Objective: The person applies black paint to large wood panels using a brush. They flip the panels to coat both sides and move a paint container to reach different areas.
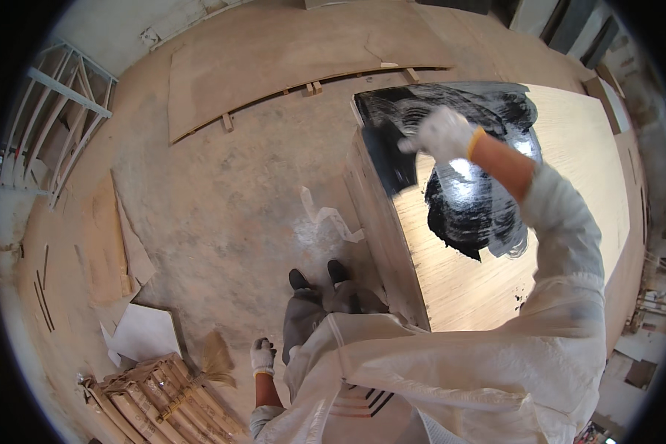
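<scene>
My right hand [445, 135], in a white glove with a yellow cuff, is closed on a wide black spreader [389, 157]. The spreader is blurred and lies over the left edge of a pale wood-grained board [451, 292]. Glossy black coating [462, 207] covers the board's upper left part in swirling streaks, with a ragged lower edge. My left hand [263, 355], also gloved, hangs low at my left side, away from the board. Its fingers are curled, their tips dark, and I see nothing in them.
A large brown sheet [274, 70] rests on small wooden blocks at the back. A metal rack [66, 111] stands far left. Long wrapped packages [152, 403], a broom-like bundle [216, 359] and a white sheet [146, 331] are at lower left. A pale strip [325, 214] lies on the floor.
</scene>
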`<act>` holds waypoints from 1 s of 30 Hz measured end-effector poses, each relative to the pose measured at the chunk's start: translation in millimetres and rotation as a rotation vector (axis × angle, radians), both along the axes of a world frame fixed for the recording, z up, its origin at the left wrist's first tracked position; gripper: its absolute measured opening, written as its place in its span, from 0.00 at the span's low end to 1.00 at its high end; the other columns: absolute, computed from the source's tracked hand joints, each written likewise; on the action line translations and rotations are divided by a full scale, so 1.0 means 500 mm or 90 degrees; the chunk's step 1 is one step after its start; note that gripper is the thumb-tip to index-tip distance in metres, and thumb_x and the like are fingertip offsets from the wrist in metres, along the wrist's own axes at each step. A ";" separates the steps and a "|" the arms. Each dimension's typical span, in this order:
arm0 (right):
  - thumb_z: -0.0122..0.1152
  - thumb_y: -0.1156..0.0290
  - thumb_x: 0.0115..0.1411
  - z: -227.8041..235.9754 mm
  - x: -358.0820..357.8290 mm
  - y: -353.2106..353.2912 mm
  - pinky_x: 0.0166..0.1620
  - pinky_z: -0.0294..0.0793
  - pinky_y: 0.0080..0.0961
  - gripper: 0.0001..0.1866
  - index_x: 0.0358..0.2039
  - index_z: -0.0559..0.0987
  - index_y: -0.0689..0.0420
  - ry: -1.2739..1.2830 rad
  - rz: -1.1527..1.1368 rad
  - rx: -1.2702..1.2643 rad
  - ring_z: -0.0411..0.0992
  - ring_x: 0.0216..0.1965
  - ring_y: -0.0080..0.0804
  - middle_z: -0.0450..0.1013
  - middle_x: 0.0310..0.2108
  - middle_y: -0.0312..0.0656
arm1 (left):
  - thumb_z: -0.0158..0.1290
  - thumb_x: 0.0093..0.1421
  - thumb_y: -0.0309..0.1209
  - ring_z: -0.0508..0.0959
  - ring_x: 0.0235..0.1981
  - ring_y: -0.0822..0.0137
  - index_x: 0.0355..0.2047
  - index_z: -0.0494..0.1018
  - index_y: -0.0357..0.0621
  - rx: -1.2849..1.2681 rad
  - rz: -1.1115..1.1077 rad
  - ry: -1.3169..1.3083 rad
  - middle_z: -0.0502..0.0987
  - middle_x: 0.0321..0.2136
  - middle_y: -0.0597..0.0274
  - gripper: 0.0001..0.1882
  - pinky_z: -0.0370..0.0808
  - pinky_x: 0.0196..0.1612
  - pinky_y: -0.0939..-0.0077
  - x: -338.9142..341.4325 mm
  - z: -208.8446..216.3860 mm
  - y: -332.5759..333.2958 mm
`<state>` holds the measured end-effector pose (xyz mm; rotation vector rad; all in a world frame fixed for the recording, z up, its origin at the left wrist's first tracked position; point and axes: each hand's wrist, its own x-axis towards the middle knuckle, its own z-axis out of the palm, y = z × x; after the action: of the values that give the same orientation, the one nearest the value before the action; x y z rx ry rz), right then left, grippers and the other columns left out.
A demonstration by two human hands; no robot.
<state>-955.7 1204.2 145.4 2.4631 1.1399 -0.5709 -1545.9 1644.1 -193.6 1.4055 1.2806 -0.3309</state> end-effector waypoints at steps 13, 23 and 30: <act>0.58 0.65 0.68 -0.021 -0.012 -0.118 0.56 0.80 0.40 0.26 0.62 0.78 0.21 0.018 -0.273 -0.077 0.81 0.48 0.51 0.81 0.51 0.47 | 0.53 0.71 0.33 0.77 0.20 0.69 0.48 0.76 0.39 -0.001 -0.013 -0.005 0.80 0.30 0.58 0.12 0.73 0.22 0.75 -0.014 -0.013 0.032; 0.58 0.70 0.66 -0.057 -0.048 -0.271 0.52 0.81 0.39 0.30 0.63 0.76 0.20 -0.048 -0.293 0.011 0.81 0.47 0.49 0.82 0.47 0.50 | 0.54 0.72 0.33 0.78 0.19 0.65 0.49 0.75 0.40 -0.001 -0.071 -0.024 0.81 0.30 0.56 0.11 0.73 0.20 0.72 -0.017 -0.017 0.057; 0.64 0.64 0.65 -0.027 -0.156 -0.260 0.52 0.81 0.37 0.25 0.60 0.79 0.22 0.018 -0.258 -0.028 0.82 0.45 0.45 0.83 0.44 0.44 | 0.53 0.71 0.34 0.77 0.19 0.68 0.49 0.76 0.39 -0.002 0.014 -0.036 0.80 0.29 0.58 0.13 0.72 0.21 0.74 -0.032 0.005 0.011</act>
<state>-1033.6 1074.2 132.1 2.6668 0.6267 -0.7350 -1561.9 1649.5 -191.3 1.3878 1.2473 -0.2771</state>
